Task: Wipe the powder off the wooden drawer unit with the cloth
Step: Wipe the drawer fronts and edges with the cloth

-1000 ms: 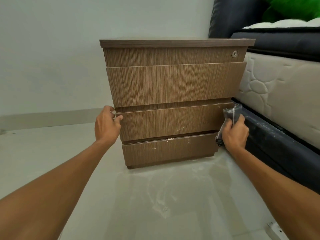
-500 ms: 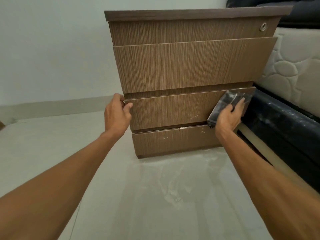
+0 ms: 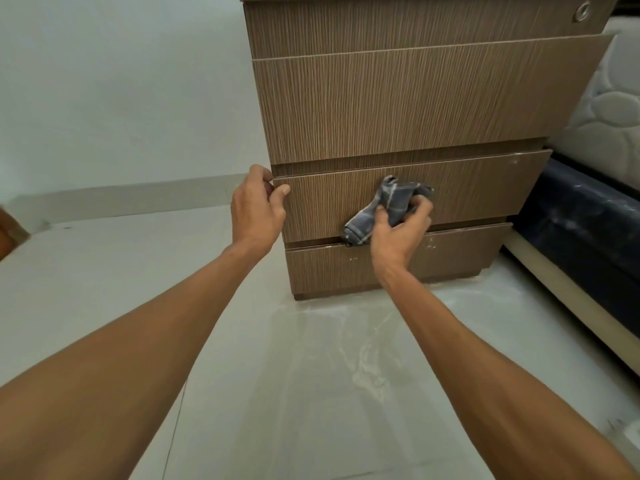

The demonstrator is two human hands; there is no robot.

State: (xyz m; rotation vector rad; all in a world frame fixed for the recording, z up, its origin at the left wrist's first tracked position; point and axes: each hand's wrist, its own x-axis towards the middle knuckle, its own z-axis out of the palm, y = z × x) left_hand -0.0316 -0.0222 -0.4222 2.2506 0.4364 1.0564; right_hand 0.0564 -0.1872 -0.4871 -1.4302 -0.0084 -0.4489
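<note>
The wooden drawer unit (image 3: 398, 105) stands on the floor in front of me, its top cut off by the frame. My right hand (image 3: 398, 233) presses a bunched grey checked cloth (image 3: 388, 206) against the front of the third drawer, near its middle. My left hand (image 3: 258, 209) grips the left edge of that same drawer front, thumb on its face. Small white powder specks (image 3: 429, 242) show on the bottom drawer front and along the gap above it.
A bed with a dark frame (image 3: 581, 230) and a quilted white mattress (image 3: 609, 109) stands close on the unit's right. White powder smears (image 3: 367, 358) lie on the pale floor in front of the unit. A pale wall (image 3: 121, 91) rises behind on the left.
My right hand has slid the cloth leftward along the third drawer front, from its right end to near its middle. My view has moved closer and lower. The left hand keeps its hold.
</note>
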